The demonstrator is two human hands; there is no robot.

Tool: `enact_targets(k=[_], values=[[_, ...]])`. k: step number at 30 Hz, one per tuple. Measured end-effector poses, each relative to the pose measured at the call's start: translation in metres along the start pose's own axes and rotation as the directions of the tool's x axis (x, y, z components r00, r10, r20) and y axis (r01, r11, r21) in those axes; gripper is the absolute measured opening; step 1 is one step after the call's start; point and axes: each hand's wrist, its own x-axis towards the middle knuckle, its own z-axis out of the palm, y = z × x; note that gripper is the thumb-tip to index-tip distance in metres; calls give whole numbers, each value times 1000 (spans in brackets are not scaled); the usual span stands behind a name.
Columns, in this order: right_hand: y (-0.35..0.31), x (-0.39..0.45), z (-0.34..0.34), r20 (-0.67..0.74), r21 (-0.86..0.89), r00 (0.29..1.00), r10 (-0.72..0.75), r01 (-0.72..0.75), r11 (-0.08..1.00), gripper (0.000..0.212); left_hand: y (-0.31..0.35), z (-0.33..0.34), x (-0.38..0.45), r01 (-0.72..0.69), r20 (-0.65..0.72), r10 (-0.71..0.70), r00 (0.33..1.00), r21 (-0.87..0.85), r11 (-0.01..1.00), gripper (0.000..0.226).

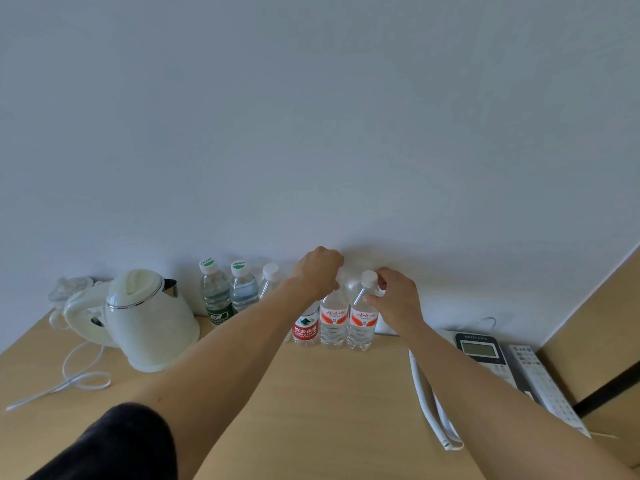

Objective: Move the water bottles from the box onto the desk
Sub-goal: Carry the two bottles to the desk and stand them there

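Observation:
Several water bottles stand in a row against the wall on the wooden desk [311,393]. Two carry green caps [208,266], one has a white cap [270,271], one wears a red label [305,330], and two have orange-red labels. My left hand [317,271] is closed over the top of the left orange-labelled bottle [333,322]. My right hand [394,299] grips the neck of the right orange-labelled bottle [362,323], just under its white cap. Both bottles stand upright on the desk. No box is in view.
A cream electric kettle [149,320] with its white cord [76,375] sits at the left. A desk phone [481,355] with a white handset [429,410] lies at the right, beside a card of printed icons [543,386]. A wooden panel [602,323] rises at far right.

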Motion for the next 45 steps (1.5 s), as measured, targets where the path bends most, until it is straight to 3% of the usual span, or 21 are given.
enact_targets(k=[14,19,25,31,38,45], values=[[-5,6,-7,19,-64,999,42,-40,997,17,0,4,-5,23,-71,-25,997,-41,999,42],[-7,9,-11,81,-96,995,51,-43,994,21,3,5,-4,38,-70,-42,997,-51,998,40],[-8,12,-23,203,-154,974,97,-66,986,37,3,5,-12,-35,-79,37,996,28,999,39],[-5,8,-43,158,-150,978,139,-115,982,34,-13,-11,-23,-63,-245,78,966,69,996,37],[-27,11,-72,68,-167,987,146,-133,977,35,-28,-55,-24,-7,-253,33,967,102,995,40],[-53,-8,-92,-11,-189,990,137,-137,972,37,0,-82,-26,-90,-318,117,941,98,991,36]])
